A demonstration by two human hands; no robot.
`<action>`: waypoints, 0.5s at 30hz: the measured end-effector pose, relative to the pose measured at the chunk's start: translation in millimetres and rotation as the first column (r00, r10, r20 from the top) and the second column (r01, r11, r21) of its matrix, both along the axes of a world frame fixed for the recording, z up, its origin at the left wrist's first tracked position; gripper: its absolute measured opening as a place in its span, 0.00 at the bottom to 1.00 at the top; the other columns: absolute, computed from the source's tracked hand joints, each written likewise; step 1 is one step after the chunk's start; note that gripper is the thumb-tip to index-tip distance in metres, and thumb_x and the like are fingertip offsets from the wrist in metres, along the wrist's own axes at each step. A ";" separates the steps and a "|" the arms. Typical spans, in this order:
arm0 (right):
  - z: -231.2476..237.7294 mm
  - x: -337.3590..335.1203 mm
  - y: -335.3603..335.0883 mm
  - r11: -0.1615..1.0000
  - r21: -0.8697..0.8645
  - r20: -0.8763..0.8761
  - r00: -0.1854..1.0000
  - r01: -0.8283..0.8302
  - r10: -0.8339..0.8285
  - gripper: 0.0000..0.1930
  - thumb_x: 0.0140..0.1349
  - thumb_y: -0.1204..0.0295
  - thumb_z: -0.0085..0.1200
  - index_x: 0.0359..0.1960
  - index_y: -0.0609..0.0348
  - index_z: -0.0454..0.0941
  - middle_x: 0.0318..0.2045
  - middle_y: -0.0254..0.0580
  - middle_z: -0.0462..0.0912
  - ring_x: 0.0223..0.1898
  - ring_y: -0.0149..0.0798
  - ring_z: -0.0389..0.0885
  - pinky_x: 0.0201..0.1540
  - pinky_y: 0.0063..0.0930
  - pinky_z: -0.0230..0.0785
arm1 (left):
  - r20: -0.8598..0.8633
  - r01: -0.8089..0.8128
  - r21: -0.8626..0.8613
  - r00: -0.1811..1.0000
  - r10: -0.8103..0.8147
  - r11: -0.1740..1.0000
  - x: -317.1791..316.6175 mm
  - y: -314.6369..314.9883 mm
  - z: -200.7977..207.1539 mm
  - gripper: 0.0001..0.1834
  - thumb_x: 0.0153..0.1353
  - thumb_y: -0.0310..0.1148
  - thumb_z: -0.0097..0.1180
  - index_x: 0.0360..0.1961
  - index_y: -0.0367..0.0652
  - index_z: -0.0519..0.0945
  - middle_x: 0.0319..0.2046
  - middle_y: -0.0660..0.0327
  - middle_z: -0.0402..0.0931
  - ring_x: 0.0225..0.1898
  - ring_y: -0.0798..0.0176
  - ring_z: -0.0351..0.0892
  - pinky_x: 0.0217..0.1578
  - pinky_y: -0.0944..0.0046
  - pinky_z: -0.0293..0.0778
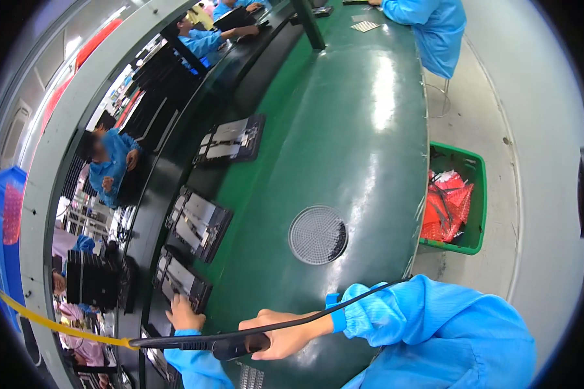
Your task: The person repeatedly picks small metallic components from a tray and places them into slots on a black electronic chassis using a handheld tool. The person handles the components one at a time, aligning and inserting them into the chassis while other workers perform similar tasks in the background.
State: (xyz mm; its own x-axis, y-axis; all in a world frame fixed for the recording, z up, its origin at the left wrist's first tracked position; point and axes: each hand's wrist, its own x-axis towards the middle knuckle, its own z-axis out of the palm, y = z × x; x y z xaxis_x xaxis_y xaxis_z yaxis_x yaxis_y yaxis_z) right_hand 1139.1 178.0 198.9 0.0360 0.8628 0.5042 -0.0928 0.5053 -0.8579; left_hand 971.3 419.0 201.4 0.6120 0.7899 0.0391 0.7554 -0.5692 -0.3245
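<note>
Along the dark conveyor strip [159, 194] at the left edge of our glossy green curved workbench [344, 142] we log a row of black rectangular trays with silver inserts: one far tray [230, 139], one middle tray [199, 222], one near tray [180, 279]. Our left hand [183, 315] — blue sleeve behind it — rests with fingers spread on the lower corner of the near tray, clamped on nothing. Our right hand [285, 334] is wrapped tight round a black handheld tool [201, 341], held roughly level just below the left hand; a black cable [344, 303] runs from it over our right blue sleeve [428, 330], and a yellow line [58, 324] leads off its left end. Near the bench centre lies a round grey mesh disc [318, 235], well apart from both hands. Beside the bench on the floor stands a green plastic crate [475, 194] holding red bags [446, 206]. Other people in blue coats — one across the conveyor [113, 162], one at the far end [435, 29].
</note>
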 end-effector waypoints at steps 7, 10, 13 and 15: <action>-8.8 -4.2 2.7 0.989 -0.142 0.160 0.987 0.041 -0.018 0.25 0.49 0.69 0.58 0.49 0.64 0.66 0.27 0.47 0.75 0.28 0.43 0.74 0.36 0.35 0.65 | 0.285 0.052 0.001 0.957 -0.050 0.999 -25.3 57.3 -26.4 0.28 0.30 0.22 0.51 0.41 0.25 0.72 0.43 0.36 0.71 0.45 0.34 0.71 0.49 0.49 0.68; 1.5 8.4 0.1 0.952 -0.305 0.207 0.973 -0.033 0.100 0.34 0.52 0.64 0.57 0.59 0.66 0.58 0.40 0.48 0.76 0.41 0.42 0.74 0.53 0.36 0.59 | 0.450 -0.076 0.175 0.893 -0.011 0.982 -28.7 65.0 -11.8 0.26 0.37 0.24 0.54 0.44 0.33 0.74 0.37 0.40 0.76 0.42 0.37 0.75 0.44 0.51 0.72; -1.6 12.6 2.5 0.972 -0.237 0.173 0.985 0.014 0.028 0.31 0.50 0.65 0.56 0.53 0.66 0.58 0.40 0.46 0.75 0.42 0.43 0.73 0.52 0.37 0.55 | 0.402 -0.186 0.261 0.913 0.068 0.947 -36.7 43.0 21.2 0.20 0.41 0.28 0.57 0.40 0.38 0.78 0.30 0.42 0.78 0.34 0.40 0.78 0.38 0.51 0.73; -10.7 3.9 8.6 0.992 -0.071 0.087 0.991 0.106 -0.100 0.23 0.45 0.69 0.57 0.43 0.66 0.65 0.32 0.47 0.75 0.34 0.43 0.74 0.39 0.36 0.63 | 0.448 -0.166 0.350 0.894 -0.009 0.922 -53.0 16.9 47.4 0.18 0.39 0.26 0.55 0.36 0.40 0.80 0.27 0.44 0.78 0.30 0.41 0.77 0.34 0.50 0.73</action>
